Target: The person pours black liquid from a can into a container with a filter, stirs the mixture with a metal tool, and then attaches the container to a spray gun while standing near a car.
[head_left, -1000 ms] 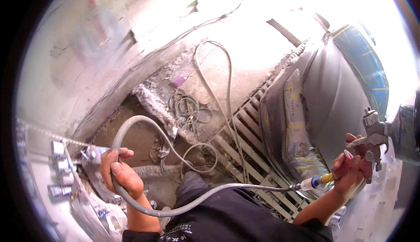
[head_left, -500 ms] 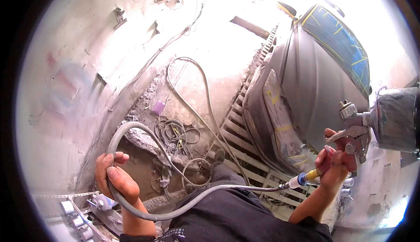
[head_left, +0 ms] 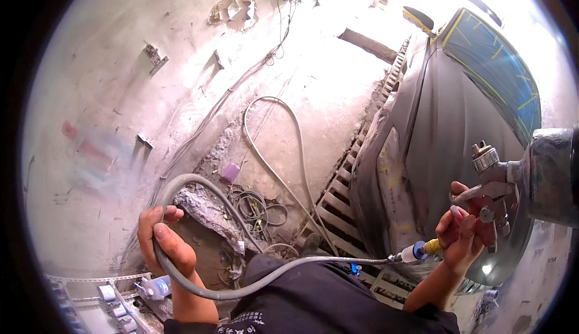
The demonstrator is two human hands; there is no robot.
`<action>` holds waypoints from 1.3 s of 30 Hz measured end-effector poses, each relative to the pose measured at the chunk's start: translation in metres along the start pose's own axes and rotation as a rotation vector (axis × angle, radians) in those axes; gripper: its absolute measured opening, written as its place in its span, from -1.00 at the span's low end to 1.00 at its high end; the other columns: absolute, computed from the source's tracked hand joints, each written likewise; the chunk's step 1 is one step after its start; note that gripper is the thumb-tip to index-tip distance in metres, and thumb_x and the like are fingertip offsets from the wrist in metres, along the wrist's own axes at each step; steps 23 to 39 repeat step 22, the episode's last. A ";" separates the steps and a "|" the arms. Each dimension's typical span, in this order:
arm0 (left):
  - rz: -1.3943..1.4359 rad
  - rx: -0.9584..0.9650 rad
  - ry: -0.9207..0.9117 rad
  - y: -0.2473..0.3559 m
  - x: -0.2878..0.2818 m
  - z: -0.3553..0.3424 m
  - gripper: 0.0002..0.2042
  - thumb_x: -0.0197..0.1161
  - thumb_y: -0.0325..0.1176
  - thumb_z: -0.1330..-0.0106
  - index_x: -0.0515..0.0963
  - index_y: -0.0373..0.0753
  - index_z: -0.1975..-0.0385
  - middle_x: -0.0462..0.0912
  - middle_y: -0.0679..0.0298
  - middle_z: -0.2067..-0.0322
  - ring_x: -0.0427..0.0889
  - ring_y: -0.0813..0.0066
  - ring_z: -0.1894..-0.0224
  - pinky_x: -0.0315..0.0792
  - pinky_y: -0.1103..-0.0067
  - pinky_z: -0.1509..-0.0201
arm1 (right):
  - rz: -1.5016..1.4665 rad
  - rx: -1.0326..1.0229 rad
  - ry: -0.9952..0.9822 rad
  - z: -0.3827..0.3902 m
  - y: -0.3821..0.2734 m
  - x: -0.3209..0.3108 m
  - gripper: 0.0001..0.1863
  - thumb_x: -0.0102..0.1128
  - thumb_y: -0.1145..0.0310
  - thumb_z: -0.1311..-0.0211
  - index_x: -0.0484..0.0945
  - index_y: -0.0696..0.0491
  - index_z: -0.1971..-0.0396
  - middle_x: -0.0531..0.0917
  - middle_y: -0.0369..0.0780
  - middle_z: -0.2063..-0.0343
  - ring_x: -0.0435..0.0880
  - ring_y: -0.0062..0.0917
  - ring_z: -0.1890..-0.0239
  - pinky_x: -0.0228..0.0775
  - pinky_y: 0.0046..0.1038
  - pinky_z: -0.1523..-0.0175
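Observation:
My left hand (head_left: 170, 244) is closed around a grey air hose (head_left: 253, 287), which loops up over the hand and sweeps across my body to the right. At its right end a blue-and-white fitting (head_left: 414, 252) with a yellow collar joins it to a paint spray gun (head_left: 490, 204). My right hand (head_left: 461, 230) grips that gun by its red handle, fingers near the trigger. A large grey paint cup (head_left: 552, 176) sits at the gun's right side. Just beyond the gun is a dark grey primed car (head_left: 446, 135), its windshield masked with blue film (head_left: 497, 71) and yellow tape.
Slatted floor grating (head_left: 344, 213) runs beside the car. The hose trails over the floor in a long loop (head_left: 271, 101). Coiled cables (head_left: 256, 207), broken concrete (head_left: 208, 216) and a purple block (head_left: 230, 172) lie at the left wall. A rack with bottles (head_left: 158, 287) stands lower left.
My view has turned, so car, wall and floor hose appear shifted right and lower. Both hands keep their grips on the hose and the spray gun.

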State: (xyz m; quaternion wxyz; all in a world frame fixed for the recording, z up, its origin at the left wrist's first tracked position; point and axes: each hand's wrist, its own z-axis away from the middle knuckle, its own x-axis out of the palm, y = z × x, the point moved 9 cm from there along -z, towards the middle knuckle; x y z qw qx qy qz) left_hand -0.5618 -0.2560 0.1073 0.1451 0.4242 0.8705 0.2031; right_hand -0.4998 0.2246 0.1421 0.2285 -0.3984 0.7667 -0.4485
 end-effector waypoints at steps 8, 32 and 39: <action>0.081 -0.095 -0.042 -0.051 0.094 -0.032 -0.73 -0.07 -0.37 -0.40 0.46 -0.46 0.12 0.57 0.03 0.35 0.55 0.40 0.46 0.50 0.56 0.39 | -0.021 -0.006 -0.040 -0.065 0.035 0.013 -0.46 0.12 0.17 -0.30 0.36 0.30 -0.08 0.54 0.09 -0.03 0.57 -0.60 0.60 0.38 -0.65 0.58; 0.281 -0.514 -0.146 -0.323 0.273 -0.082 -0.72 -0.02 -0.30 -0.42 0.51 -0.39 0.10 0.60 0.10 0.35 0.58 0.45 0.42 0.52 0.56 0.31 | -0.079 -0.007 0.211 -0.170 0.138 0.115 -0.37 0.18 0.17 -0.29 0.26 0.25 -0.21 0.44 0.12 -0.12 0.58 -0.52 0.59 0.48 -0.59 0.53; 0.281 -0.514 -0.146 -0.323 0.273 -0.082 -0.72 -0.02 -0.30 -0.42 0.51 -0.39 0.10 0.60 0.10 0.35 0.58 0.45 0.42 0.52 0.56 0.31 | -0.079 -0.007 0.211 -0.170 0.138 0.115 -0.37 0.18 0.17 -0.29 0.26 0.25 -0.21 0.44 0.12 -0.12 0.58 -0.52 0.59 0.48 -0.59 0.53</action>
